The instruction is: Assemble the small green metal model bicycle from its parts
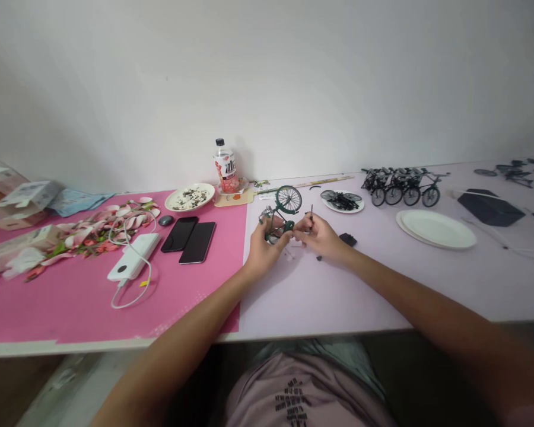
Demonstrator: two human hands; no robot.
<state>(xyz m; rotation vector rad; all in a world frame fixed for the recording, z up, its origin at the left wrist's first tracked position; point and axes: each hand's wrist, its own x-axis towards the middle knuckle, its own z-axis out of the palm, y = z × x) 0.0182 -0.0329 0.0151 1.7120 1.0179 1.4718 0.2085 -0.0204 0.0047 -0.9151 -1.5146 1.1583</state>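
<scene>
A green model bicycle [288,200] is tilted above the light tabletop, one wheel raised toward the wall. My left hand [266,246] is closed around its lower part. Close against its right side is my right hand [321,236], fingers pinched on a thin dark stick-like tool [311,217] that points up. The tips of both hands nearly meet at the bicycle's middle, and what the tool touches there is hidden. On the table just right of my right hand lies a small black piece [347,239].
Several finished model bicycles [400,187] stand at the back right. Nearby are a plate of black parts [360,206] and stacked white plates [445,230]. Leftward are a bottle [226,169], a bowl [178,206], phones [197,242], a white power bank [133,256] with a cable, and pink petals [78,238].
</scene>
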